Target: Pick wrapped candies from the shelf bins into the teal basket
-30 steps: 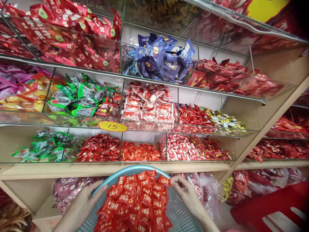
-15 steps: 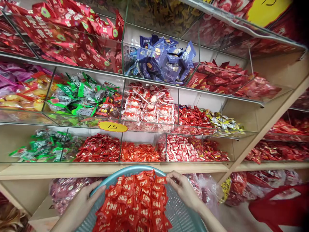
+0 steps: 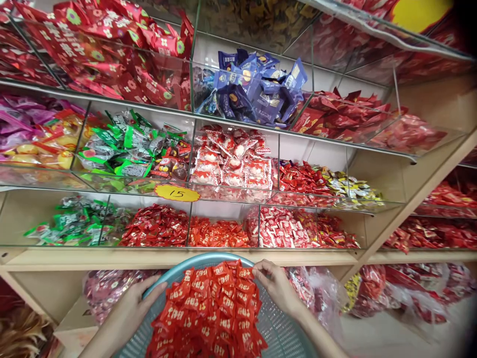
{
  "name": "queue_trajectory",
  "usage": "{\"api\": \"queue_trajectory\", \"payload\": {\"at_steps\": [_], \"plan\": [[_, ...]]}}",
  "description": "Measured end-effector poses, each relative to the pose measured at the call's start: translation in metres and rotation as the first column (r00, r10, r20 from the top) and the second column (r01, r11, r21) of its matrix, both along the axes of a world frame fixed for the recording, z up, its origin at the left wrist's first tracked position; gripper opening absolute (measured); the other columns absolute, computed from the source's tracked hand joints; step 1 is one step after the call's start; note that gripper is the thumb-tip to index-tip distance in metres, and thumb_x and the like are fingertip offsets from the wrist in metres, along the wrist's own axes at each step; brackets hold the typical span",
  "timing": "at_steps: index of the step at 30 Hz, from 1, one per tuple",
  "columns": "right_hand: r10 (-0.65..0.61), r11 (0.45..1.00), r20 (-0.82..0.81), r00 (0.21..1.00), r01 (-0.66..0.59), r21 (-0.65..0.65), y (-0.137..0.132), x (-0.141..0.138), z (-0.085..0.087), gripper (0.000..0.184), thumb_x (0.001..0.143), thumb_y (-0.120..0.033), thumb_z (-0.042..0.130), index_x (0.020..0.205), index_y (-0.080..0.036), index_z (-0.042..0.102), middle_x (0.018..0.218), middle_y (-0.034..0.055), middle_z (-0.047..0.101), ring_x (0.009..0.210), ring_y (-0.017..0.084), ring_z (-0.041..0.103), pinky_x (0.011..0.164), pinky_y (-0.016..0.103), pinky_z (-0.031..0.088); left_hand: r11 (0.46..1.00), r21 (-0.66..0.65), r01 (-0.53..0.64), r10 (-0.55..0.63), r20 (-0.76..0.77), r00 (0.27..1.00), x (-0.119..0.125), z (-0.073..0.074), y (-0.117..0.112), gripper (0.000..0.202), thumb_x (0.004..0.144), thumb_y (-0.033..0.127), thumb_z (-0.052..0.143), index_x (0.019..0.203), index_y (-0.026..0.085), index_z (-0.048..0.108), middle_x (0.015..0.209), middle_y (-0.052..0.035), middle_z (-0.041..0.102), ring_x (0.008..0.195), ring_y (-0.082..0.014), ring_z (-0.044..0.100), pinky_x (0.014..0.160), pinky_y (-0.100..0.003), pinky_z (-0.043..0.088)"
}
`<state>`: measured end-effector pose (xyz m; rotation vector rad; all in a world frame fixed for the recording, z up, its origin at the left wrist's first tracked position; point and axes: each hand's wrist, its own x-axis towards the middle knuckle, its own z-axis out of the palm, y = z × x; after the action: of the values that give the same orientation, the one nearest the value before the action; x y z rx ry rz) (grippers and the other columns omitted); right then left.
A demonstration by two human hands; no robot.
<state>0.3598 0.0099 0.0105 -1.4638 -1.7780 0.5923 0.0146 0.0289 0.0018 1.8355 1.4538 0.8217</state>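
Observation:
A teal plastic basket (image 3: 286, 328) with a mesh wall is held low in front of the shelves. Heaped inside it are red-wrapped candies (image 3: 208, 308) with pale lettering. My left hand (image 3: 139, 303) grips the rim on the left, thumb over the inside. On the right, my right hand (image 3: 274, 283) pinches the rim with its fingers curled over it, beside the candies. Just beyond the basket's far rim, a lower shelf bin holds similar orange-red candies (image 3: 219, 232).
Clear-fronted bins hold blue packets (image 3: 261, 89), green-wrapped sweets (image 3: 126, 144) and white-and-red candies (image 3: 285, 227). A yellow price tag (image 3: 177, 193) reads 15. A wooden shelf edge (image 3: 93, 259) runs behind the basket. Plastic bags (image 3: 316, 288) and a cardboard box (image 3: 76, 318) sit underneath.
The view has shifted slightly, so the shelves appear a little further right. Both hands keep their hold on the basket. A red shape at the lower right has left the view.

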Motion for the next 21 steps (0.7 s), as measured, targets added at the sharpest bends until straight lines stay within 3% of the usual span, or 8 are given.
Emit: {"api": "queue_trajectory", "payload": {"at_steps": [12, 21], "plan": [[-0.04, 0.999, -0.016, 0.999, 0.041, 0.017, 0.0029, -0.0009, -0.008, 0.031, 0.085, -0.041, 0.044, 0.073, -0.017, 0.06, 0.072, 0.0028, 0.06, 0.073, 0.017, 0.053, 0.068, 0.027, 0.038, 0.999, -0.034, 0.007, -0.007, 0.003, 1.0, -0.0002, -0.0005, 0.0, 0.041, 0.08, 0.048, 0.049, 0.11, 0.023, 0.063, 0.107, 0.0008, 0.067, 0.104, -0.0238, 0.058, 0.092, -0.029, 0.044], [-0.059, 0.998, 0.077, 0.995, 0.058, 0.02, 0.0005, -0.003, -0.0075, 0.024, 0.083, -0.034, 0.048, 0.069, -0.019, 0.061, 0.073, 0.0019, 0.062, 0.073, 0.017, 0.053, 0.069, 0.027, 0.037, 0.998, -0.051, 0.042, -0.041, 0.01, 0.999, -0.0001, -0.0021, 0.0007, 0.04, 0.082, 0.046, 0.049, 0.112, 0.023, 0.061, 0.108, 0.001, 0.067, 0.102, -0.0219, 0.059, 0.089, -0.026, 0.044]]}}
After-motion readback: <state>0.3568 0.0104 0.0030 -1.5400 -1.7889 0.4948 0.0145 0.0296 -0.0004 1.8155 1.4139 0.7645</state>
